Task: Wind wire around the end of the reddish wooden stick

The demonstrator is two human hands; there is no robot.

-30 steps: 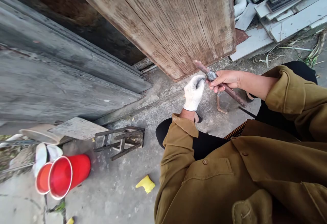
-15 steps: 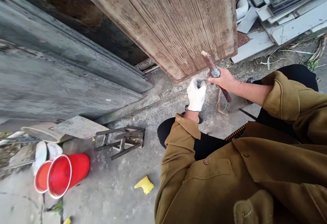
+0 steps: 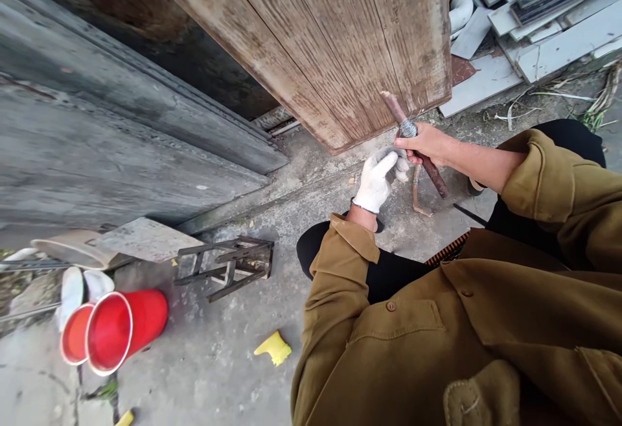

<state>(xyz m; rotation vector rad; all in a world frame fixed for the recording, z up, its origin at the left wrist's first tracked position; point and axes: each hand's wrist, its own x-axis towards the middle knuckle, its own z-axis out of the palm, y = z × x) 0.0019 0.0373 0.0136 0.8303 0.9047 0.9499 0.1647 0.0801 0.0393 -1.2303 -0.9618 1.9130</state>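
My right hand, bare, is wrapped around a brown wooden stick that slants from upper left to lower right. A coil of silvery wire circles the stick just above my right thumb, with fine strands sticking out. My left hand, in a white knitted glove, is close beside it at the lower left. Its fingers are bent together towards the right hand; what they hold, if anything, is too small to make out. Below the right hand, a thin bent light-brown piece shows against the concrete.
A weathered plank panel stands ahead, beside a grey wall. Stacked boards lie at upper right. To the left are a small wooden stool, red buckets and a yellow piece on the floor.
My left hand has turned and its fingers now reach further right, beneath the right hand. The stick has tilted slightly and shifted a little. The thin loop below the hands is no longer visible.
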